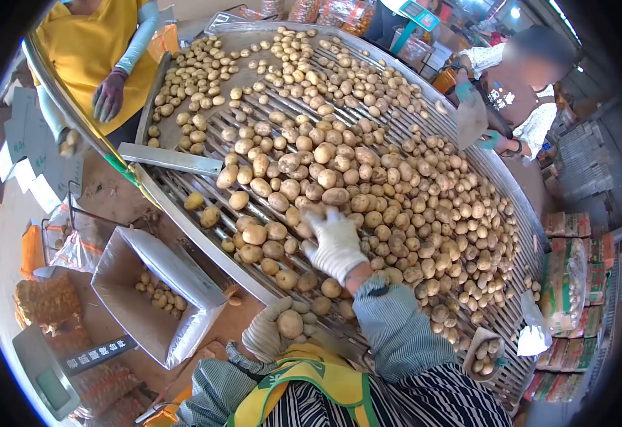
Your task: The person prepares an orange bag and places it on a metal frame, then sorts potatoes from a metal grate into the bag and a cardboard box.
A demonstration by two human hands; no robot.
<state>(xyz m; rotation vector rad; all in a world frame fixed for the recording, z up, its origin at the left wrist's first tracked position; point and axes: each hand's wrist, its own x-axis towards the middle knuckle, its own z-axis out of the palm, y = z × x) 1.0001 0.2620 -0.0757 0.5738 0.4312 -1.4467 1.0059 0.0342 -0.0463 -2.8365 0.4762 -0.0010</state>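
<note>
My left hand, in a whitish work glove, is closed around a potato close to my body at the table's near edge. My right hand, gloved the same way, reaches over the potatoes in the middle of the table. Its fingers are spread and touch the potatoes beneath; the fingertips are slightly blurred. Round, yellowish-brown potatoes lie thickly over the metal bars of the sorting table.
An open lined carton with potatoes stands at the lower left, beside a scale. A small tray of potatoes sits at the right near edge. One co-worker stands far left, another far right. Packed bags are stacked at right.
</note>
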